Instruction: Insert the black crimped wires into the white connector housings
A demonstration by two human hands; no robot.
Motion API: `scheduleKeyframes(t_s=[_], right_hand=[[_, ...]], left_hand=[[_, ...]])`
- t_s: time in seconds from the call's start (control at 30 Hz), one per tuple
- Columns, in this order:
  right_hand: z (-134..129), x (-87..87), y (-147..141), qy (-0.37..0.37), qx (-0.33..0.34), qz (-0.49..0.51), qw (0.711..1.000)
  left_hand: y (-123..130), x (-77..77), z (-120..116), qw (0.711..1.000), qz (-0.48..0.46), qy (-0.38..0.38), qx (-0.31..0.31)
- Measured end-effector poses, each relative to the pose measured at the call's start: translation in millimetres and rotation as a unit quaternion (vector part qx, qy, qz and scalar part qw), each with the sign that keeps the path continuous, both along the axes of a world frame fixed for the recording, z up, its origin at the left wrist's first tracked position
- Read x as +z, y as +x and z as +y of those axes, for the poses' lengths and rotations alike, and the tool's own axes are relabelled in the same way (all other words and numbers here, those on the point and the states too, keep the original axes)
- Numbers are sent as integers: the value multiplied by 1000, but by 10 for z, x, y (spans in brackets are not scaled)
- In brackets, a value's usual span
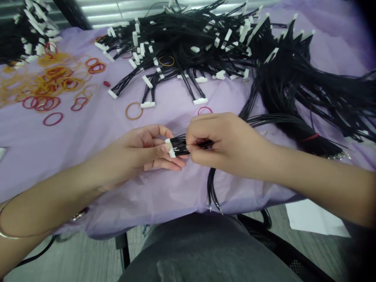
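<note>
A white connector (170, 148) with several black wires (179, 143) running out to the right is pinched between the thumb and fingers of my left hand (147, 150). My right hand (223, 143) is closed on the black wires just right of the connector. Small metal tips show on wires beside the connector. Below my right hand, loose black wires (212, 190) hang down over the table's front edge, their ends metal-tipped. Exactly which wire my right fingertips pinch is too small to tell.
Purple cloth (164, 192) covers the table. Black cables with white connectors (188, 43) are heaped at the back. A thick wire bundle (282, 94) lies at the right. Rubber bands (55, 80) are scattered at the left. White paper (315, 217) is below the table edge.
</note>
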State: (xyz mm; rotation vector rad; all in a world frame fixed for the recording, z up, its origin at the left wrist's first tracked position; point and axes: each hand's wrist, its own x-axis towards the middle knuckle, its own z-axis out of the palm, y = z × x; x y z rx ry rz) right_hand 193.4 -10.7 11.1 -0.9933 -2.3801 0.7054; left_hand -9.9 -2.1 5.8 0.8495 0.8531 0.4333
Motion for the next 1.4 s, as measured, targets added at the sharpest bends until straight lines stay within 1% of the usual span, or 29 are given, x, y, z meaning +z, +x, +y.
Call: scheduleKeyframes(t_s=[0.1, 0.3, 0.4, 0.63, 0.83, 1.03, 1.2, 1.4], right_hand=[[-8, -3, -2, 4, -7, 0, 1000], [-20, 8, -1, -28, -32, -16, 999], [-15, 10, -3, -34, -30, -23, 999], [2, -15, 12, -15, -6, -7, 1000], [-7, -59, -9, 14, 5, 18, 1000], [-10, -84, -16, 22, -6, 30, 999], [-15, -103, -12, 11, -6, 18, 1000], [-26, -135, -55, -15, -15, 3, 1000]], left_hand=[[5, 8, 1, 1000, 3, 4, -5], [-3, -16, -12, 1000, 5, 3, -11], [-6, -23, -10, 1000, 6, 4, -12], [-11, -31, -2, 1000, -8, -6, -12], [-24, -42, -3, 1000, 2, 2, -25], [-18, -21, -2, 1000, -1, 0, -29], [-17, -40, -5, 1000, 1, -5, -16], [-9, -66, -3, 1000, 16, 8, -21]])
